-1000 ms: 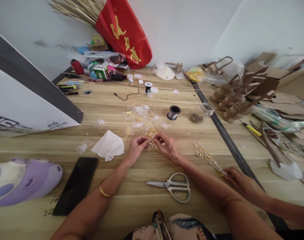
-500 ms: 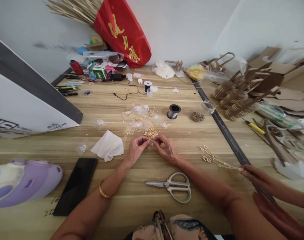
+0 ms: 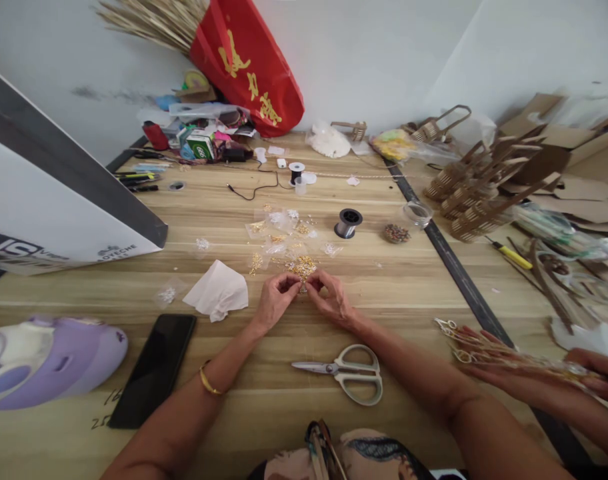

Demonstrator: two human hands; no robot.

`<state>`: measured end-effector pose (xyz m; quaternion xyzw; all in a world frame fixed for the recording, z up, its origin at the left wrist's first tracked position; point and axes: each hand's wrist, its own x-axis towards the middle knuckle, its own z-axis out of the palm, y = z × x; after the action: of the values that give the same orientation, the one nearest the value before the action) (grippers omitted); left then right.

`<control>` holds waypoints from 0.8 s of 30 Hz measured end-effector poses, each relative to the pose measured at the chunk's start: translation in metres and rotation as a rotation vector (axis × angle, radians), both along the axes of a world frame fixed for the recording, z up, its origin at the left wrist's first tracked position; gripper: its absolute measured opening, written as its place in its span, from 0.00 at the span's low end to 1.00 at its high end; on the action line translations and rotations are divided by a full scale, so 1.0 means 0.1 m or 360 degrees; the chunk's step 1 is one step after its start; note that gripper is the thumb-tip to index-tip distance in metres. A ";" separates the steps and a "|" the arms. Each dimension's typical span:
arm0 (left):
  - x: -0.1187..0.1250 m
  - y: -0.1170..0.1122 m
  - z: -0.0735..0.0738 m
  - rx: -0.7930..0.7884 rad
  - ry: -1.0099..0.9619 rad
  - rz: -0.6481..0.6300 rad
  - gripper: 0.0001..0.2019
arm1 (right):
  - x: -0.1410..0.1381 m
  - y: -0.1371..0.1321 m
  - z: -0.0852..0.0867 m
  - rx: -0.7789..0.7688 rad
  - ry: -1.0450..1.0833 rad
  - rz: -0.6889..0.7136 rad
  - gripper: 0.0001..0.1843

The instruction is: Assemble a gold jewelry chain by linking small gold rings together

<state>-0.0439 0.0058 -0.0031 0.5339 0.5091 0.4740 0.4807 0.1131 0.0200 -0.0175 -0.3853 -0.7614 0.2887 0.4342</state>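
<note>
My left hand (image 3: pixel 278 300) and my right hand (image 3: pixel 330 297) meet fingertip to fingertip at the near edge of a pile of small gold and silver charms (image 3: pixel 303 266). Both hands pinch; whatever lies between the fingers is too small to name. Small clear bags of gold and silver findings (image 3: pixel 279 230) spread behind the pile. Scissors with pale handles (image 3: pixel 344 373) lie on the table between my forearms, their blades pointing left.
At the right, a co-worker's hands (image 3: pixel 514 373) hold a bundle of gold strands (image 3: pixel 529 360). A black phone (image 3: pixel 154 370), a white tissue (image 3: pixel 218 292) and a purple device (image 3: pixel 59 363) lie left. Behind are a wire spool (image 3: pixel 347 223), a bead bag (image 3: pixel 397 233) and small woven baskets (image 3: pixel 464 193).
The co-worker has drawn the bundle of strands to the right, and one hand now lies beneath it. My hands stay at the pile with only slight finger movement.
</note>
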 end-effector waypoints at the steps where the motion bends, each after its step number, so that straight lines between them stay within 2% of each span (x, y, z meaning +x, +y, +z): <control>1: 0.00 0.00 0.00 0.0004 0.0000 -0.0003 0.07 | 0.00 0.00 0.00 -0.0006 0.0003 0.0000 0.04; 24: -0.03 0.00 -0.01 0.0057 0.0129 0.0038 0.06 | 0.00 -0.01 0.03 -0.0049 0.0029 0.0001 0.05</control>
<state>-0.0468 0.0061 -0.0042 0.5550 0.5259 0.4669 0.4443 0.1132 0.0192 -0.0146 -0.3890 -0.7530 0.3039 0.4351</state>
